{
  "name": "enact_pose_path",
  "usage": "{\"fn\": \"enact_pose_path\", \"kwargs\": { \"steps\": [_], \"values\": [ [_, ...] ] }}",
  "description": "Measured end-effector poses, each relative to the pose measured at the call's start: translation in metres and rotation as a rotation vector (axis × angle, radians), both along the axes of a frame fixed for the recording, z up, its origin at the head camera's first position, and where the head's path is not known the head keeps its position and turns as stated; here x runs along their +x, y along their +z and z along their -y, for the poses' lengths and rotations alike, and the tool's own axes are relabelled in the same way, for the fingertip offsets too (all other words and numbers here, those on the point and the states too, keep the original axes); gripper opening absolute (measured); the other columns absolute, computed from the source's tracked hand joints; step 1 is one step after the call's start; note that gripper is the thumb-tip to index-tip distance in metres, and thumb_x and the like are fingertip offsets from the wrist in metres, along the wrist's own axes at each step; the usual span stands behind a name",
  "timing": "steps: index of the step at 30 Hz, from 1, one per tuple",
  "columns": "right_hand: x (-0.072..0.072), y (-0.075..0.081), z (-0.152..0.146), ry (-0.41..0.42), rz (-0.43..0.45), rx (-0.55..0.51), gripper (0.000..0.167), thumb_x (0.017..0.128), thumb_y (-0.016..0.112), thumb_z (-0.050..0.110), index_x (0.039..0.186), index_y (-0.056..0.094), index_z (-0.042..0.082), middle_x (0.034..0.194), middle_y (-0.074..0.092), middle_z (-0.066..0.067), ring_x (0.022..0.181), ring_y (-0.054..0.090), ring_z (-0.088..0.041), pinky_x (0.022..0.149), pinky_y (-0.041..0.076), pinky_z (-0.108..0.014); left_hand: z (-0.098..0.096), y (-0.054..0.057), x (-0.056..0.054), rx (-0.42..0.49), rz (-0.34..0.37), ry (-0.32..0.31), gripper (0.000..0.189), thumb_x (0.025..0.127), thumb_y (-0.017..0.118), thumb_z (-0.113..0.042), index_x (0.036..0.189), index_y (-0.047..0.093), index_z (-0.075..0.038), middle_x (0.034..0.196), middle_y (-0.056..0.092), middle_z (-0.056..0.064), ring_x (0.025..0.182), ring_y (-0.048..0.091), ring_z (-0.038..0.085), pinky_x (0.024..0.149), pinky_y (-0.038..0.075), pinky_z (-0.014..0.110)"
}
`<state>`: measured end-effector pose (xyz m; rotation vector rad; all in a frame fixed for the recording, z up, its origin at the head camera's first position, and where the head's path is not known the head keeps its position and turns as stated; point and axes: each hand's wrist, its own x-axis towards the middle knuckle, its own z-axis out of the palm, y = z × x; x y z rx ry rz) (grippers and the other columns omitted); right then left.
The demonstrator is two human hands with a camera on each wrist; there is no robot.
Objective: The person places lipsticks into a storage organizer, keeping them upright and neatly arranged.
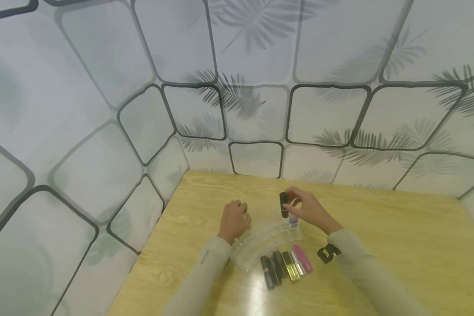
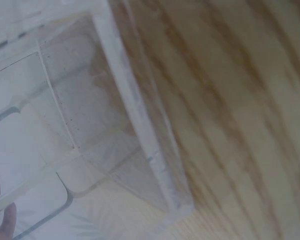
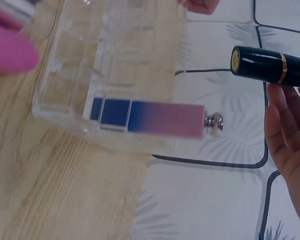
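My right hand (image 1: 310, 211) pinches an upright black lipstick (image 1: 284, 205) between thumb and fingers, above the organizer's far right end. In the right wrist view the lipstick (image 3: 260, 65) shows a gold band and a yellow mark on its end. The clear, curved lipstick organizer (image 1: 266, 237) has rows of compartments. A blue-to-pink lipstick tube (image 3: 165, 119) with a silver knob stands in its end compartment. My left hand (image 1: 235, 219) lies by the organizer's left end, fingers loosely curled with nothing seen in them; whether it touches the organizer is unclear.
In front of the organizer lie several black lipsticks (image 1: 271, 271), a gold-and-black one (image 1: 291, 266), a clear-and-silver tube (image 1: 298, 263) and a pink tube (image 1: 302, 258). They rest on a wooden table (image 1: 399, 245). Patterned walls (image 1: 324, 114) stand behind and to the left.
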<state>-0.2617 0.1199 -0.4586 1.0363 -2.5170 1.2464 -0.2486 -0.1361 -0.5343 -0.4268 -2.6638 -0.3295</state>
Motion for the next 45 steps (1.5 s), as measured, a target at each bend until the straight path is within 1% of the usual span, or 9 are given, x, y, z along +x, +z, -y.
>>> {"fn": "enact_pose_path", "kwargs": {
  "steps": [7, 12, 15, 19, 23, 28, 33, 38, 45],
  "values": [
    [-0.007, -0.004, -0.001, 0.029, -0.011, 0.135, 0.033, 0.081, 0.069, 0.007, 0.111, 0.057, 0.003, 0.088, 0.065, -0.001, 0.077, 0.061, -0.01, 0.074, 0.053, -0.033, 0.0, 0.001, -0.001, 0.009, -0.011, -0.005, 0.011, 0.078, 0.063, -0.018, 0.073, 0.054, -0.014, 0.07, 0.05, -0.001, 0.063, 0.041, 0.013, 0.065, 0.04, 0.032],
    [-0.007, -0.009, -0.002, 0.063, 0.036, 0.198, 0.029, 0.082, 0.068, 0.009, 0.109, 0.058, 0.007, 0.089, 0.064, 0.002, 0.078, 0.059, -0.007, 0.068, 0.053, -0.027, 0.0, 0.0, -0.001, 0.008, -0.003, -0.005, 0.011, 0.079, 0.062, -0.019, 0.073, 0.054, -0.014, 0.07, 0.05, -0.002, 0.062, 0.04, 0.013, 0.066, 0.04, 0.032],
    [-0.007, -0.011, -0.002, 0.088, 0.061, 0.222, 0.024, 0.083, 0.068, 0.009, 0.105, 0.059, 0.009, 0.089, 0.063, 0.003, 0.08, 0.06, -0.007, 0.068, 0.052, -0.023, 0.0, 0.0, -0.001, 0.004, 0.003, -0.002, 0.01, 0.079, 0.062, -0.02, 0.074, 0.054, -0.014, 0.07, 0.05, -0.002, 0.063, 0.041, 0.013, 0.066, 0.04, 0.032],
    [-0.009, -0.015, 0.0, 0.113, 0.059, 0.263, 0.02, 0.082, 0.066, 0.008, 0.101, 0.06, 0.009, 0.09, 0.063, 0.003, 0.083, 0.061, -0.01, 0.071, 0.053, -0.024, 0.0, 0.001, -0.001, -0.004, 0.016, 0.005, 0.011, 0.079, 0.062, -0.02, 0.074, 0.055, -0.014, 0.07, 0.05, -0.002, 0.063, 0.041, 0.013, 0.066, 0.04, 0.032],
    [-0.011, -0.02, 0.002, 0.113, 0.071, 0.302, 0.017, 0.081, 0.067, 0.008, 0.097, 0.062, 0.008, 0.088, 0.064, 0.004, 0.083, 0.061, -0.011, 0.072, 0.052, -0.024, 0.0, 0.002, -0.001, -0.008, 0.021, 0.011, 0.011, 0.079, 0.062, -0.021, 0.074, 0.055, -0.014, 0.071, 0.051, -0.002, 0.064, 0.042, 0.013, 0.067, 0.041, 0.032],
    [-0.009, -0.025, 0.003, 0.113, 0.096, 0.317, 0.014, 0.079, 0.068, 0.008, 0.092, 0.062, 0.01, 0.084, 0.063, 0.006, 0.081, 0.061, -0.01, 0.072, 0.052, -0.025, 0.0, 0.002, 0.0, -0.005, 0.007, 0.006, 0.011, 0.079, 0.062, -0.02, 0.074, 0.056, -0.014, 0.07, 0.051, -0.002, 0.063, 0.043, 0.013, 0.067, 0.041, 0.033],
    [-0.008, -0.028, 0.003, 0.108, 0.067, 0.341, 0.014, 0.078, 0.072, 0.011, 0.089, 0.063, 0.013, 0.082, 0.063, 0.008, 0.08, 0.061, -0.009, 0.074, 0.052, -0.026, 0.0, 0.001, 0.001, -0.001, -0.02, -0.003, 0.011, 0.078, 0.063, -0.02, 0.073, 0.055, -0.014, 0.069, 0.05, -0.002, 0.063, 0.043, 0.013, 0.065, 0.041, 0.032],
    [-0.007, -0.029, 0.003, 0.111, 0.069, 0.35, 0.016, 0.079, 0.07, 0.009, 0.094, 0.064, 0.007, 0.086, 0.065, 0.004, 0.083, 0.063, -0.014, 0.075, 0.054, -0.027, 0.0, 0.0, 0.001, 0.001, -0.032, -0.002, 0.01, 0.077, 0.064, -0.019, 0.073, 0.056, -0.014, 0.069, 0.051, -0.002, 0.063, 0.044, 0.013, 0.065, 0.041, 0.032],
    [-0.005, -0.025, 0.0, 0.107, 0.06, 0.36, 0.027, 0.08, 0.067, 0.005, 0.104, 0.061, -0.004, 0.094, 0.067, -0.008, 0.086, 0.065, -0.022, 0.075, 0.055, -0.031, 0.0, 0.0, 0.0, -0.002, -0.025, 0.004, 0.011, 0.077, 0.064, -0.02, 0.074, 0.056, -0.014, 0.07, 0.051, -0.002, 0.063, 0.044, 0.013, 0.066, 0.042, 0.032]
  ]
}}
